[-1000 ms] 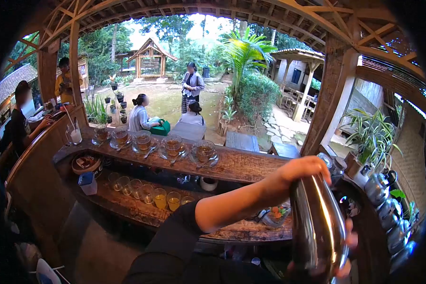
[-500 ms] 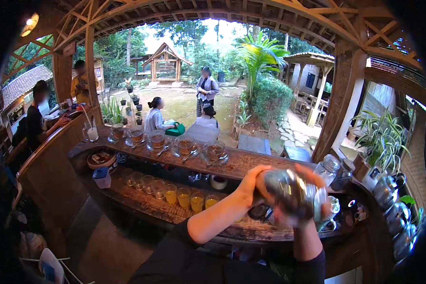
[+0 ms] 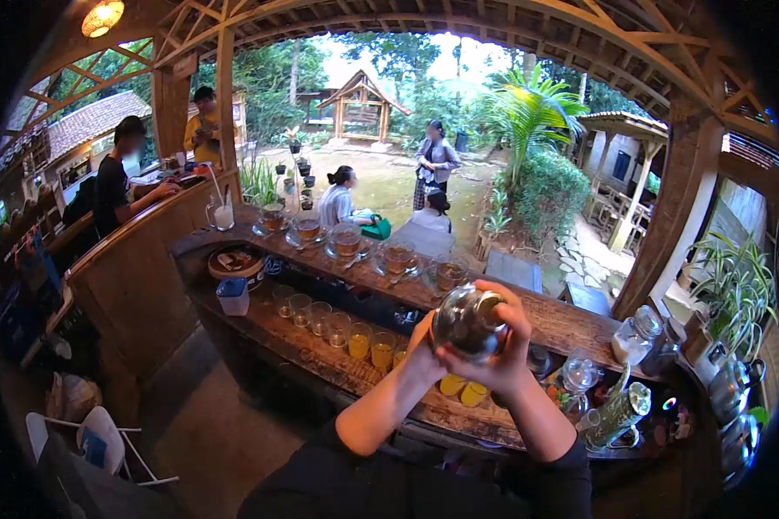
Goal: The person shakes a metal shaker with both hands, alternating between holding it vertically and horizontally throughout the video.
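Above the wooden counter (image 3: 550,327), the left hand (image 3: 416,355) and right hand (image 3: 514,348) curl their grip around a metal shaker (image 3: 467,322).

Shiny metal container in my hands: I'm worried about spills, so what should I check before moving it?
1. Two-handed grip: ok, left hand and right hand hold the container.
2. Tight closure: cannot tell from this view.
3. Short clear glasses of yellow drink upright: ok where visible.
4. Whole row of those in sight: not ok, left hand hides part.
5. Clear glass cups of brown drink upright on wooden counter: ok.
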`<move>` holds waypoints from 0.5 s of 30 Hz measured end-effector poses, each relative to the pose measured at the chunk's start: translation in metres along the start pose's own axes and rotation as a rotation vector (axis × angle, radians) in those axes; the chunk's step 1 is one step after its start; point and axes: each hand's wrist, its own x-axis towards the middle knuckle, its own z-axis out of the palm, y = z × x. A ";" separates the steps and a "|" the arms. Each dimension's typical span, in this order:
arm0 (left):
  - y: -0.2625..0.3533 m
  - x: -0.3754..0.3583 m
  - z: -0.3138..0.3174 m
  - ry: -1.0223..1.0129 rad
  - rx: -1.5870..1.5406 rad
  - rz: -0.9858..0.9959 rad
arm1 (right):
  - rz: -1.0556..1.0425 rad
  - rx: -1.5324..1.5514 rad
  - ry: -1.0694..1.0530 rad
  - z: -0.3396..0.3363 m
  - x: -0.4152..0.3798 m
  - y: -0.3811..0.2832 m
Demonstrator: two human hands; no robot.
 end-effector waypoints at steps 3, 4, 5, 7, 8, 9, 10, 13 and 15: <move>0.033 -0.026 0.008 -0.288 -0.216 -0.014 | 0.043 0.469 -0.324 0.017 0.013 -0.036; 0.046 -0.030 0.023 -0.338 -0.189 -0.002 | -0.351 0.205 -0.363 0.029 0.016 -0.046; 0.054 -0.034 0.037 -0.500 -0.169 0.055 | -0.578 0.072 -0.446 0.026 0.039 -0.069; 0.072 -0.034 0.037 -0.453 -0.164 0.072 | -0.793 0.149 -0.284 0.048 0.058 -0.074; 0.081 -0.037 0.035 -0.307 -0.171 0.056 | -0.707 0.164 -0.230 0.062 0.050 -0.048; 0.090 -0.036 0.034 0.004 -0.162 -0.013 | -0.620 0.178 -0.177 0.074 0.039 -0.022; 0.078 -0.055 0.039 0.075 0.094 0.183 | 0.162 0.351 -0.335 0.072 0.027 -0.004; 0.076 -0.033 -0.016 -0.159 -0.497 0.086 | 0.017 0.102 -0.147 0.089 0.042 0.000; 0.081 -0.026 0.000 -0.249 -0.538 0.271 | 0.225 0.351 -0.338 0.093 0.055 -0.027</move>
